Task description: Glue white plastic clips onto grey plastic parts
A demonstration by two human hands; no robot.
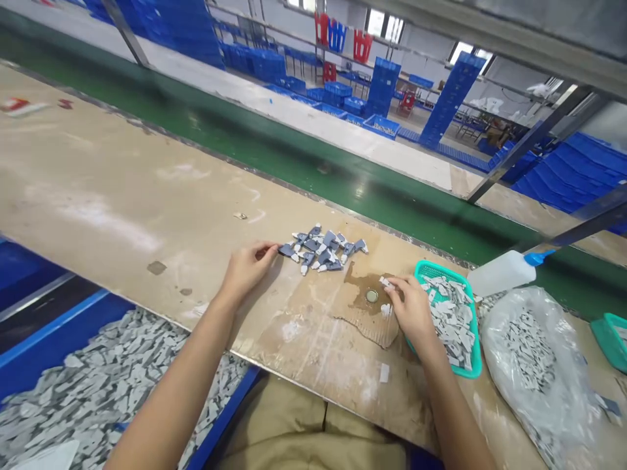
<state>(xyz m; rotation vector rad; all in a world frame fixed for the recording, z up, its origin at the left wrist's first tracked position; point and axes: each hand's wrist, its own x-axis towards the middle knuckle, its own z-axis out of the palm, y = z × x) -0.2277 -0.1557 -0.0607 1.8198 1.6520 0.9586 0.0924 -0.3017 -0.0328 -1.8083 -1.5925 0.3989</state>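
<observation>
My left hand [249, 269] is at the left edge of a small pile of dark grey and white plastic pieces [313, 245]. Its thumb and forefinger are pinched on the end of a dark grey plastic piece [286, 250]. Over a wet patch on the table, my right hand [409, 305] pinches a small white plastic part [386, 282] between thumb and fingertips. A small round metal cap [372, 296] lies just left of these fingers. Below them, another small white part [386, 310] rests near a torn piece of cardboard [368, 330].
A teal basket [477, 326] of light grey parts stands right of my right hand. Beyond it are a squeeze bottle [502, 274] with a blue tip and a plastic bag [563, 365] of small parts. A blue crate [53, 333] full of grey pieces sits below the table's edge, left.
</observation>
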